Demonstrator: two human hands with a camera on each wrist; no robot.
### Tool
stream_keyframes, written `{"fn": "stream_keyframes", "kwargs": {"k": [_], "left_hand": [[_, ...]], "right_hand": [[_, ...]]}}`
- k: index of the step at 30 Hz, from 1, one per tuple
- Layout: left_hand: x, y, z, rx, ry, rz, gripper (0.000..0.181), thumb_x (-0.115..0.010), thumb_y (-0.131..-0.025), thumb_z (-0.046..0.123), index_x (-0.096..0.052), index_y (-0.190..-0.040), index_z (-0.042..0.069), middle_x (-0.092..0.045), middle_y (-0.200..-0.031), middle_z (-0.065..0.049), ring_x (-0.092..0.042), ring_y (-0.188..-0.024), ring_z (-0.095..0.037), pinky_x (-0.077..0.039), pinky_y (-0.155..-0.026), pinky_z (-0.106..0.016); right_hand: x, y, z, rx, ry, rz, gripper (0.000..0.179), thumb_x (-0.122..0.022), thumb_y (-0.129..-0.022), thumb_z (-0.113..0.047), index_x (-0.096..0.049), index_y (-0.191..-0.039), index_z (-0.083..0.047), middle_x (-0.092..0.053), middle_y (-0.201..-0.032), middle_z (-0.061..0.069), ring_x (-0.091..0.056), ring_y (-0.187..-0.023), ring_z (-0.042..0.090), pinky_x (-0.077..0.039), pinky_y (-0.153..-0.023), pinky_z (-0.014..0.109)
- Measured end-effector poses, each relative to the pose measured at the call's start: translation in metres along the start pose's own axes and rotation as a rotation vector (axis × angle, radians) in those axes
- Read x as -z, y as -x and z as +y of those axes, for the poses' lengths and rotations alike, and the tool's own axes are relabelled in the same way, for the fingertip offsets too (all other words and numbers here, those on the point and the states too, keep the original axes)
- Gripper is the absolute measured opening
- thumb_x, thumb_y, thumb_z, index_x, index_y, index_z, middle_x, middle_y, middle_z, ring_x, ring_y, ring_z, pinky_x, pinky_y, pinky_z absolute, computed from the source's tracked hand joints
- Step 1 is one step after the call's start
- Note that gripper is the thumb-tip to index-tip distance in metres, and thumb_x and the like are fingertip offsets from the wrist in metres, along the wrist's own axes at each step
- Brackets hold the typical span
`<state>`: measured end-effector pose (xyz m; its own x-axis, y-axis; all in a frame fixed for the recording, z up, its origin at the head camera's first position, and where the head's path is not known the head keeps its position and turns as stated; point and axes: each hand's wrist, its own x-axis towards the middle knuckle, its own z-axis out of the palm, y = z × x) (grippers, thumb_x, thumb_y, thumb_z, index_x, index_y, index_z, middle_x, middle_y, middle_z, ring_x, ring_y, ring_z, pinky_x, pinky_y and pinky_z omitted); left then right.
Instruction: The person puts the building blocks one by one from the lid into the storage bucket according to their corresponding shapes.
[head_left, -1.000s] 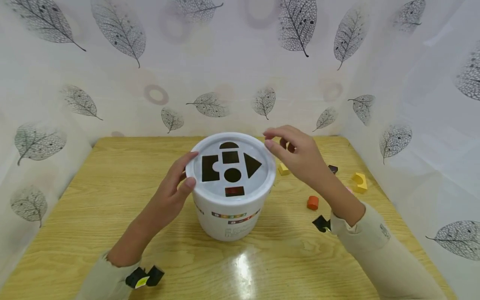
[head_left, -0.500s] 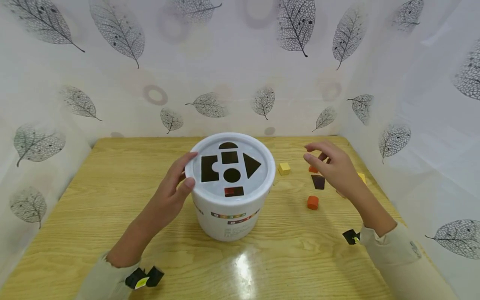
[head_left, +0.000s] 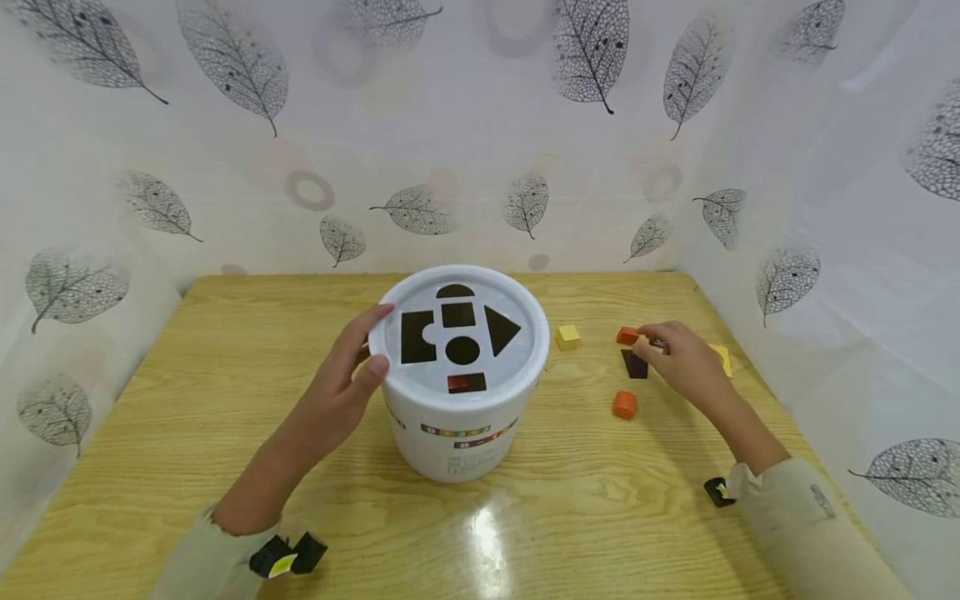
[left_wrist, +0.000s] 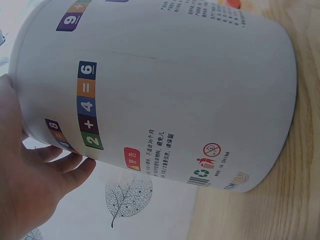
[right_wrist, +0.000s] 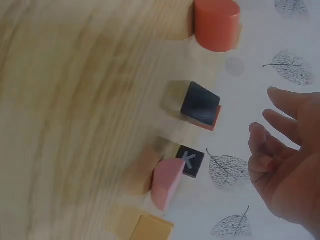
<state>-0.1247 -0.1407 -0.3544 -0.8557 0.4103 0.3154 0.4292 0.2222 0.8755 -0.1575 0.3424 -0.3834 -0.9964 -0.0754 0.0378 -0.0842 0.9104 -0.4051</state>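
A white bucket [head_left: 483, 446] stands upright, its lid [head_left: 517, 362] cut with several shaped holes. My left hand [head_left: 337, 387] grips the bucket's left rim, thumb on the near side; in the left wrist view its fingers bend against the printed wall. Over the loose blocks at right, my right hand [head_left: 690, 362] reaches with fingertips close to a dark four-sided block [head_left: 635, 365] and a red block [head_left: 627, 335]. In the right wrist view, that hand [right_wrist: 292, 155] holds nothing, apart from the dark block, a black block marked K [right_wrist: 190, 161] and a pink half-round block [right_wrist: 167, 183].
An orange-red cylinder [head_left: 624, 405] lies nearer me, and a yellow cube [head_left: 567, 337] sits beside the bucket. Another yellow block [head_left: 723, 358] is partly behind the right hand. Something red shows inside the rectangular hole. Leaf-printed sheets [head_left: 450, 133] enclose the wooden table [head_left: 247, 350].
My right hand has moved from the lid's right edge rightward, then lower toward the blocks, uncovering the red block and dark block. The left hand and bucket have stayed put.
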Motion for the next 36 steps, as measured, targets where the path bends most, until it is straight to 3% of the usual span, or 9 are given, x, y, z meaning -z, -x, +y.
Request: {"fn": "stream_keyframes", "kwargs": {"k": [6, 9, 13, 16, 22, 26, 36], "left_hand": [[0.0, 0.0, 0.0, -0.008, 0.0, 0.004, 0.055, -0.043, -0.108, 0.034, -0.024, -0.16, 0.028, -0.024, -0.162, -0.004, -0.04, -0.139, -0.03, -0.042, -0.102, -0.017], [0.0, 0.0, 0.0, -0.015, -0.004, 0.009, 0.055, -0.043, -0.109, 0.033, -0.024, -0.159, 0.028, -0.025, -0.162, -0.004, -0.042, -0.138, -0.031, -0.042, -0.101, -0.018], [0.0, 0.0, 0.0, -0.017, -0.007, 0.009, 0.055, -0.044, -0.108, 0.033, -0.024, -0.159, 0.029, -0.025, -0.162, -0.004, -0.042, -0.138, -0.031, -0.042, -0.101, -0.018], [0.0, 0.0, 0.0, -0.014, -0.008, 0.012, 0.055, -0.044, -0.108, 0.033, -0.025, -0.159, 0.029, -0.025, -0.162, -0.004, -0.042, -0.138, -0.031, -0.042, -0.101, -0.018], [0.0, 0.001, 0.001, -0.007, -0.014, 0.013, 0.055, -0.044, -0.108, 0.034, -0.025, -0.159, 0.029, -0.025, -0.163, -0.004, -0.042, -0.139, -0.031, -0.042, -0.102, -0.018], [0.0, 0.001, 0.0, -0.007, -0.019, 0.011, 0.055, -0.043, -0.108, 0.035, -0.024, -0.16, 0.029, -0.025, -0.163, -0.003, -0.041, -0.14, -0.03, -0.041, -0.103, -0.019], [0.0, 0.0, -0.001, -0.014, -0.009, 0.015, 0.055, -0.043, -0.108, 0.037, -0.024, -0.159, 0.029, -0.025, -0.162, -0.004, -0.042, -0.138, -0.03, -0.041, -0.102, -0.018]], "right_hand": [[-0.013, -0.005, 0.014, -0.059, 0.047, -0.105, 0.051, -0.062, -0.101, -0.032, -0.054, -0.142, -0.002, -0.047, -0.145, 0.029, -0.058, -0.114, 0.047, -0.051, -0.083, 0.057], [-0.019, -0.007, 0.017, -0.066, 0.091, -0.13, 0.051, -0.063, -0.1, -0.034, -0.056, -0.14, -0.003, -0.053, -0.14, 0.029, -0.057, -0.117, 0.049, -0.051, -0.083, 0.058], [-0.024, -0.009, 0.02, -0.058, 0.152, -0.127, 0.051, -0.064, -0.099, -0.037, -0.059, -0.137, -0.003, -0.064, -0.125, 0.026, -0.065, -0.098, 0.04, -0.049, -0.065, 0.044], [-0.027, -0.01, 0.021, -0.053, 0.172, -0.104, 0.049, -0.064, -0.099, -0.038, -0.062, -0.134, -0.003, -0.067, -0.12, 0.025, -0.065, -0.09, 0.035, -0.046, -0.059, 0.038], [-0.029, -0.011, 0.02, -0.075, 0.149, -0.079, 0.043, -0.062, -0.1, -0.035, -0.065, -0.128, -0.003, -0.068, -0.119, 0.023, -0.066, -0.093, 0.037, -0.05, -0.065, 0.043], [-0.028, -0.011, 0.018, -0.1, 0.12, -0.08, 0.038, -0.061, -0.101, -0.031, -0.066, -0.126, -0.003, -0.069, -0.117, 0.023, -0.066, -0.089, 0.034, -0.049, -0.062, 0.038], [-0.025, -0.005, 0.018, -0.159, 0.04, -0.063, 0.046, -0.051, -0.105, -0.037, -0.06, -0.139, -0.007, -0.067, -0.121, 0.025, -0.067, -0.091, 0.035, -0.043, -0.054, 0.031]]}}
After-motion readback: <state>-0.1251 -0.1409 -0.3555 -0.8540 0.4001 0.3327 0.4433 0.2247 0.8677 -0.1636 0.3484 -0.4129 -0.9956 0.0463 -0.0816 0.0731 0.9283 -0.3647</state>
